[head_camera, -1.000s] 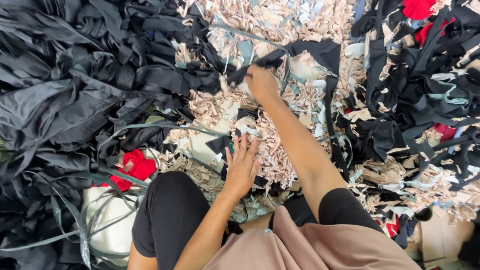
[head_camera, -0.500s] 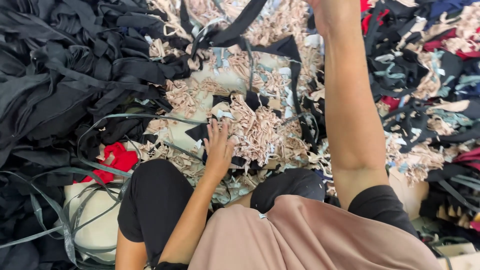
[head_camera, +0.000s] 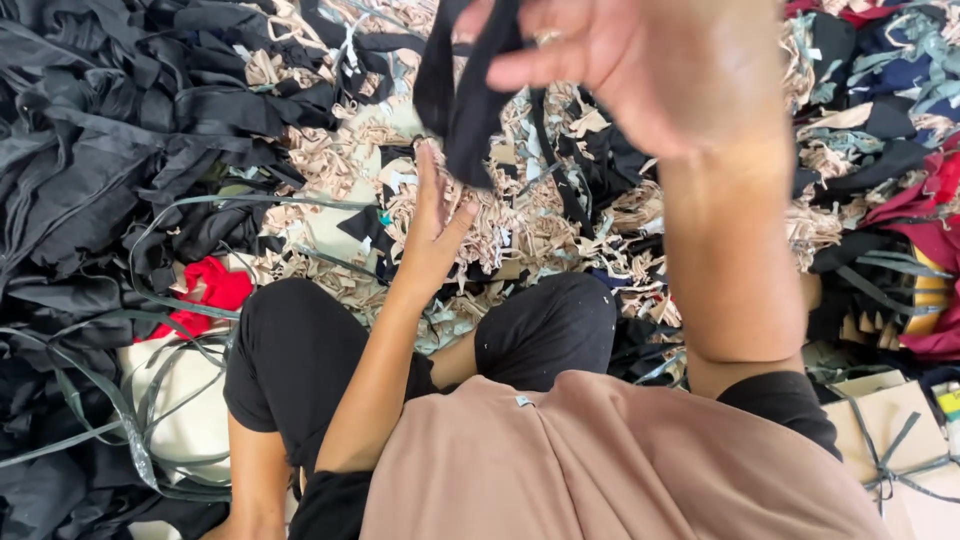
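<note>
A black fabric strip (head_camera: 462, 100) is pinched in the raised right hand (head_camera: 640, 70), lifted clear of the heap so it hangs free. The left hand (head_camera: 432, 225) is laid flat, fingers unclenched, on the beige shredded scraps (head_camera: 500, 225), apparently pinning them down. Black cloth (head_camera: 90, 150) is banked leftward; little open room remains beyond the knees.

Right hand (head_camera: 640, 70) raised near camera, fingers pinched; left hand (head_camera: 432, 228) low, fingers extended.
</note>
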